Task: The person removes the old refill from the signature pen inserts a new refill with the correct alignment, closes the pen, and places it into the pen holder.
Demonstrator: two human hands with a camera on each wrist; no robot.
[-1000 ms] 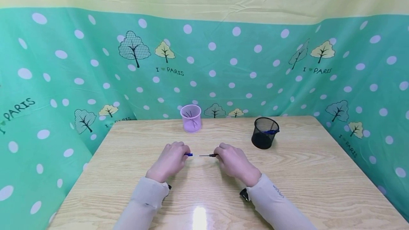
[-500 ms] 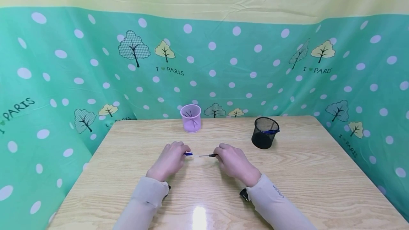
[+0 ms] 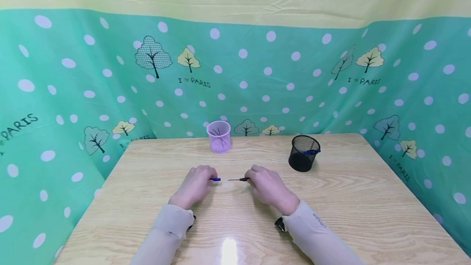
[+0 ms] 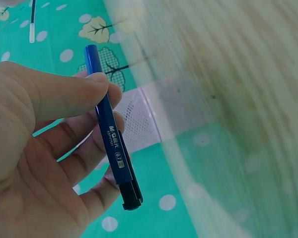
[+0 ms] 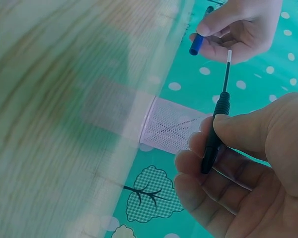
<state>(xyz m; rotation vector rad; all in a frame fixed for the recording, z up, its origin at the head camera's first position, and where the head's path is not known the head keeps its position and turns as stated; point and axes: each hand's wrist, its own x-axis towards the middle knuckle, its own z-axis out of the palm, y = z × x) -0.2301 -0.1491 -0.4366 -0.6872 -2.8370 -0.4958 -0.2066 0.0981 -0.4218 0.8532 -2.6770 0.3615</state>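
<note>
In the head view my left hand (image 3: 196, 183) and right hand (image 3: 271, 187) face each other above the table, a small gap between what they hold. My left thumb and fingers pinch the blue barrel (image 4: 109, 139) of a pen, with white print and a black clip end; its plain end points toward the right hand. My right thumb and fingers pinch the pen's black front section (image 5: 217, 129), ribbed along its upper part. A thin refill (image 5: 226, 74) with a whitish end sticks out of it toward the barrel. Barrel and refill are apart, roughly in line.
A pink mesh cup (image 3: 220, 144) holding several thin dark sticks stands at the table's back edge. To its right is a black mesh pen holder (image 3: 301, 162) with a blue pen (image 3: 311, 151) leaning inside. A green dotted curtain (image 3: 257, 85) hangs behind the wooden table (image 3: 349, 191).
The left hand's barrel end has dipped very slightly, and the head view has shifted a touch. Both hands keep their pen parts, with the gap about the same.
</note>
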